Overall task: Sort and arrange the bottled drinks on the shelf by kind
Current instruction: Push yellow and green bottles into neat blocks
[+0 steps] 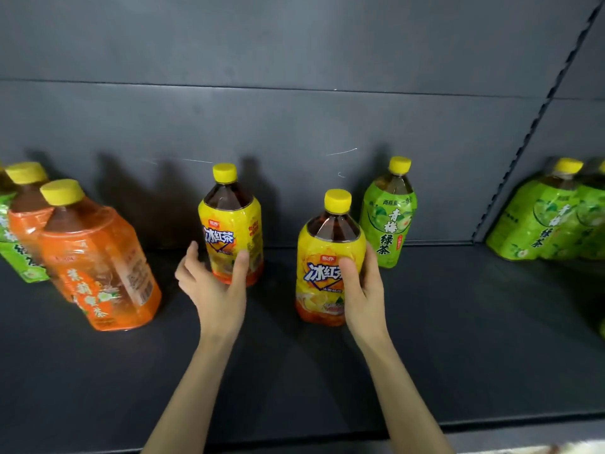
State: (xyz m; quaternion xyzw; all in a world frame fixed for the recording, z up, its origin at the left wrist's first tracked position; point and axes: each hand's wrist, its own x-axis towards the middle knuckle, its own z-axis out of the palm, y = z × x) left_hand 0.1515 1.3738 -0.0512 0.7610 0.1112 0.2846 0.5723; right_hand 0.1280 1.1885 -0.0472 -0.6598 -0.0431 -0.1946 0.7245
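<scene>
Left hand (pixel 212 283) is gripping the far iced black tea bottle (pixel 232 224) low on its yellow label, fingers (pixel 192 257) curling round the left side and thumb on the front. Right hand (pixel 363 290) is gripping the near iced black tea bottle (pixel 327 257) mid-label, thumb on the front, the rest wrapping behind. Both bottles are sitting mid-shelf (pixel 458 322), upright and apart; can't tell whether either is lifted off the shelf. The other kinds are lying scattered: two orange jasmine tea bottles (pixel 98 267) at left with a green one (pixel 13 253) beside them, a lone green plum tea bottle (pixel 389 217) just behind and right of the right hand, and a green group (pixel 550 221) far right. My read: she or he is pairing the two yellows now. Risks I'm seeing: the left grip is sitting low on a tall bottle, so a quick slide could be tipping it; the glossy film label could be slipping under the thumb; the right wrist is passing near the lone green bottle and could be knocking it into the back panel (pixel 294 109); and every cap is yellow, so sorting by cap instead of label would be mixing kinds.
</scene>
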